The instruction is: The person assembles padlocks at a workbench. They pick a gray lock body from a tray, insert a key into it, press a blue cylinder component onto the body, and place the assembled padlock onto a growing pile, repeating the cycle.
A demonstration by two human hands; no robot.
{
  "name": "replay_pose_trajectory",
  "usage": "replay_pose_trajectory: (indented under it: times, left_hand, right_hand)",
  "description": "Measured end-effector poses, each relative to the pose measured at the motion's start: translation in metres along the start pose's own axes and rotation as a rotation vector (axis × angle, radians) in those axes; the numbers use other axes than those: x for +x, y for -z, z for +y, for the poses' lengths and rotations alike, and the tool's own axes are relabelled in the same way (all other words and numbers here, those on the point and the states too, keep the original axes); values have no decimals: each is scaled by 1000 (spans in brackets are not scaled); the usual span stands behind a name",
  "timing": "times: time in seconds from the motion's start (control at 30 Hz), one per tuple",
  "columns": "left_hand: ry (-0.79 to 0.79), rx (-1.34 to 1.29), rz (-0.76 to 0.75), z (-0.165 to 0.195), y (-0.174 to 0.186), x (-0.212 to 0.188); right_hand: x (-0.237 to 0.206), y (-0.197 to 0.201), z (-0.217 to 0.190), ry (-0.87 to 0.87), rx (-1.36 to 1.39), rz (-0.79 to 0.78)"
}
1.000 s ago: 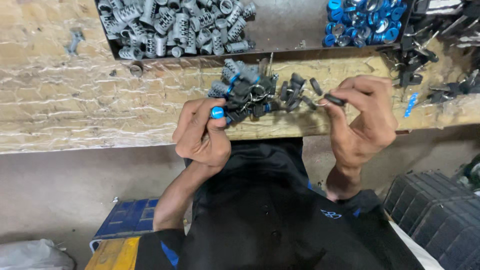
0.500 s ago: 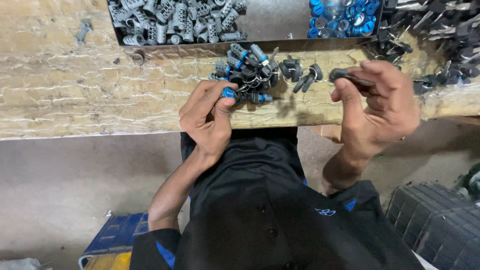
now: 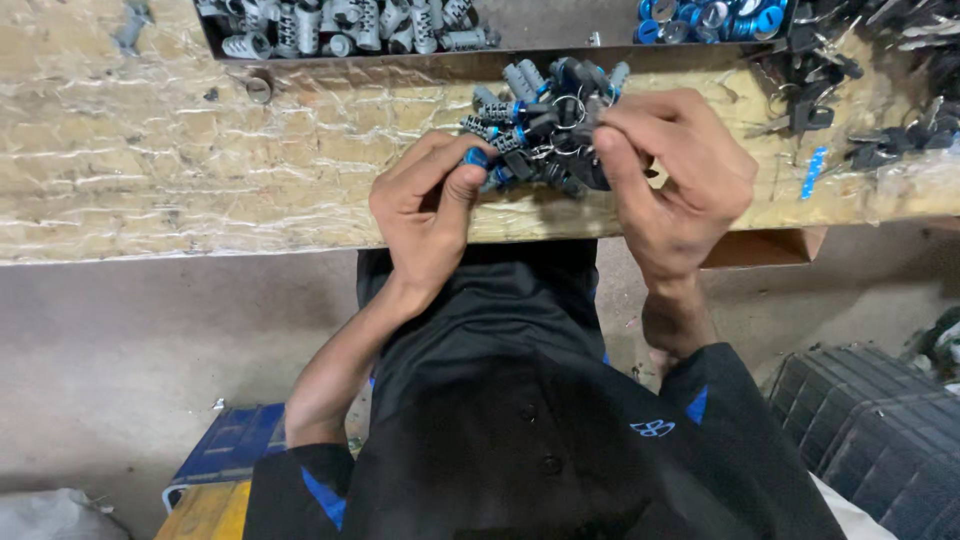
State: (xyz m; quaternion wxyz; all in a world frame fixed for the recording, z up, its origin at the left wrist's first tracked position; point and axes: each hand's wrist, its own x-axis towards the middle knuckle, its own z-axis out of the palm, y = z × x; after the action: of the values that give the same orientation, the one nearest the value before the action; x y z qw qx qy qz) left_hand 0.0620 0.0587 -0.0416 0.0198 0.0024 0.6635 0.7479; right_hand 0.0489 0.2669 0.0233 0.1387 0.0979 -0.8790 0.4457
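Note:
My left hand (image 3: 425, 205) pinches a small cylinder with a blue cap (image 3: 476, 157) between thumb and fingers, at the front edge of a worn wooden bench (image 3: 200, 170). My right hand (image 3: 670, 170) is closed on a small dark part, mostly hidden by the fingers, and has come in close to the left hand. Between and behind both hands lies a pile of grey and black cylinders with key rings (image 3: 545, 115).
A dark tray (image 3: 330, 52) at the bench's far side holds several grey cylinders. Blue rings (image 3: 705, 18) lie at the back right, dark keys (image 3: 880, 120) further right. A black ribbed object (image 3: 880, 430) stands low right, a blue and yellow crate (image 3: 220, 480) low left.
My right hand has moved left with its dark part, towards the left hand over the pile. My left hand kept its blue-capped cylinder. The view has shifted so the bench sits lower.

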Motion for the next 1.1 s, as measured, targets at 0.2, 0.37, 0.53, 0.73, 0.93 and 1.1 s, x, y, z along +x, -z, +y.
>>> replay_pose_trajectory:
  times: [0.2, 0.37, 0.53, 0.73, 0.93, 1.1]
  left_hand:
    - [70, -205, -48, -7, 15, 13]
    - [27, -204, -252, -4, 26, 27]
    - [-137, -9, -288, 6, 25, 30]
    - [-128, 258, -288, 24, 24, 26]
    - [0, 346, -308, 40, 27, 29]
    - [-31, 275, -253, 31, 16, 25]
  right_hand:
    - [22, -14, -21, 124, -143, -119]
    - [37, -9, -23, 51, 20, -193]
    - [53, -3, -26, 197, -116, -371]
    - [53, -15, -31, 425, -332, -369]
    - [42, -30, -18, 416, -217, -299]
    - [42, -49, -16, 456, -244, -221]
